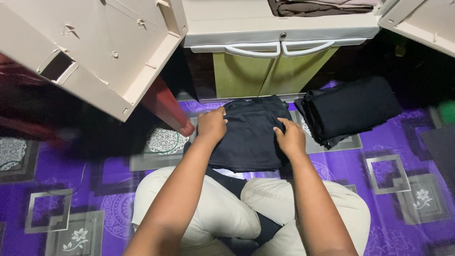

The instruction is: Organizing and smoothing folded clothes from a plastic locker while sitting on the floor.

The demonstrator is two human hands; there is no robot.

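Note:
A folded black garment point(250, 140) lies on the purple patterned carpet in front of my crossed legs in cream trousers. My left hand point(211, 124) rests on its upper left corner, fingers curled over the cloth edge. On its right side my right hand point(289, 136) presses down, fingers gripping a fold. More dark cloth trails under the garment towards my lap.
A stack of folded black clothes point(350, 110) sits to the right on the carpet point(393, 142). A cream plastic cabinet point(279, 35) with green doors stands ahead, folded brown cloth point(318, 7) on its shelf. Open cream doors point(95, 52) hang at left and right.

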